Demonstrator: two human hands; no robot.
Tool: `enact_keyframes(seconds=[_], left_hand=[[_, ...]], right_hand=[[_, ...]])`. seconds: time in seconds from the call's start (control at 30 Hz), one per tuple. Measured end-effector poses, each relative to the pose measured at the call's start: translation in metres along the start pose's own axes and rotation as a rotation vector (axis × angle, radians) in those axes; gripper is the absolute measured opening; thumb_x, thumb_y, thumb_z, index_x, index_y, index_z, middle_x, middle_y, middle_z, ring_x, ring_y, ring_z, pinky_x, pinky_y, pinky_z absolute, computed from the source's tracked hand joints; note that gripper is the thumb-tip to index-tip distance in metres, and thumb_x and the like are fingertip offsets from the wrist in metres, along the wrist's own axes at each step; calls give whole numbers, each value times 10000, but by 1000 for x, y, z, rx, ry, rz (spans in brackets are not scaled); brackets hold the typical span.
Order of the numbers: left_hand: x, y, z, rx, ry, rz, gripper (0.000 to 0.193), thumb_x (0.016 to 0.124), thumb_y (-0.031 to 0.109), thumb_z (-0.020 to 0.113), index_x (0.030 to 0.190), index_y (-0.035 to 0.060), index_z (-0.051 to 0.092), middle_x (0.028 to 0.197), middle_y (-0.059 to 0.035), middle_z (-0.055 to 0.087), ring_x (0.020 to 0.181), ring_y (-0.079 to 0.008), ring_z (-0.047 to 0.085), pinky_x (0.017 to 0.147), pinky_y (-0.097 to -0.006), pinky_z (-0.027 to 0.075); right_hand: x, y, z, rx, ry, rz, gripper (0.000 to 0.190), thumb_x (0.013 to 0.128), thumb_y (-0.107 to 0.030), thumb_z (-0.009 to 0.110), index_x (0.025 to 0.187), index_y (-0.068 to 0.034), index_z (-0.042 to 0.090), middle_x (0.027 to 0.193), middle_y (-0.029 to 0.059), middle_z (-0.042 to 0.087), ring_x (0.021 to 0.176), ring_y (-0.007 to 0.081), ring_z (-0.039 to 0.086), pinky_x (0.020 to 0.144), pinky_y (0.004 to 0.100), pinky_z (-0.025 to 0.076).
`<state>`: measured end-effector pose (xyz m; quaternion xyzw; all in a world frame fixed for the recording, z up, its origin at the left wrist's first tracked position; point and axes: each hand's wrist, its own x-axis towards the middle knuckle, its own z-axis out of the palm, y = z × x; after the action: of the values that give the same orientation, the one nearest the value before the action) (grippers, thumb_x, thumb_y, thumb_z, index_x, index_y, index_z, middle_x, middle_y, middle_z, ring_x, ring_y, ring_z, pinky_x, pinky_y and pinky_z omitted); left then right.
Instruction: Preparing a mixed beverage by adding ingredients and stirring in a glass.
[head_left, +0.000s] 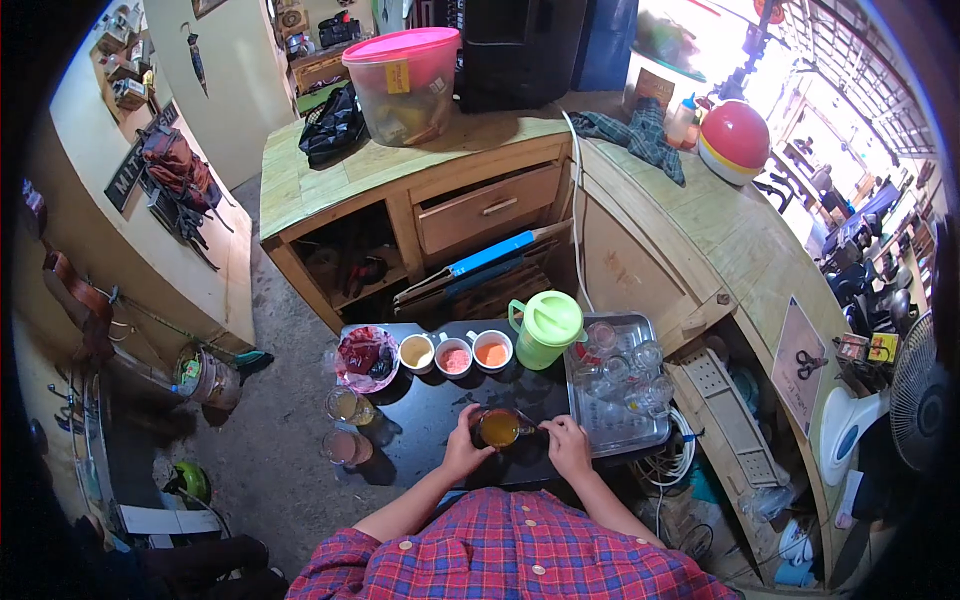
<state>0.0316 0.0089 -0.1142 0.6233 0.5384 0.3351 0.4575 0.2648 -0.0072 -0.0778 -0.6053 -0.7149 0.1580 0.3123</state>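
Note:
A glass mug (499, 429) of amber-brown liquid stands near the front edge of a dark table (442, 401). My left hand (466, 444) curves around its left side, thumb and fingers against the glass. My right hand (566, 442) is at its right side, fingertips pinching a thin part, either the handle or a spoon; which one I cannot tell. Three white cups hold pale yellow (416, 352), pink (454, 357) and orange (492, 351) contents. A lidded green pitcher (550, 330) stands right of them. Two filled glasses (349, 406), (347, 448) are at the left edge.
A metal tray (660, 439) of upturned clear glasses (615, 367) adjoins on the right. A pink-rimmed bowl (367, 358) with dark red packets sits at the back left. Beyond are a wooden counter (480, 142), a pink-lidded tub (403, 90), coiled white cable (682, 450) and a fan (911, 390).

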Motion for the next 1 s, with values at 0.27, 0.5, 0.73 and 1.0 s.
enact_keyframes(seconds=[0.27,0.5,0.73,1.0], left_hand=[[14,-2,5,-31,-14,164,992,593,125,877,1377,44,275,1221,-195,591,1161,-343,577,1004,-400,448],[9,-2,34,-9,187,22,963,576,118,880,1334,36,291,1224,-181,564,1160,-324,567,1014,-402,437],[10,-12,12,-71,12,237,899,626,65,814,1324,42,249,1245,-197,537,1186,-328,546,1024,-409,434],[4,-18,26,7,149,140,873,646,90,823,1299,45,245,1274,-212,526,1194,-325,544,1034,-397,423]], right_hand=[[-6,-7,-14,-49,-17,38,180,823,-13,587,940,-88,702,892,109,607,827,321,623,720,431,482],[1,-8,4,30,64,108,167,827,-1,588,935,-57,703,879,136,619,801,348,633,703,420,511],[-22,5,-3,88,23,108,202,816,30,571,948,-48,703,886,136,620,795,333,634,714,407,508],[-18,2,-2,87,55,102,201,820,28,575,947,-49,712,885,140,619,788,322,636,709,395,511]])
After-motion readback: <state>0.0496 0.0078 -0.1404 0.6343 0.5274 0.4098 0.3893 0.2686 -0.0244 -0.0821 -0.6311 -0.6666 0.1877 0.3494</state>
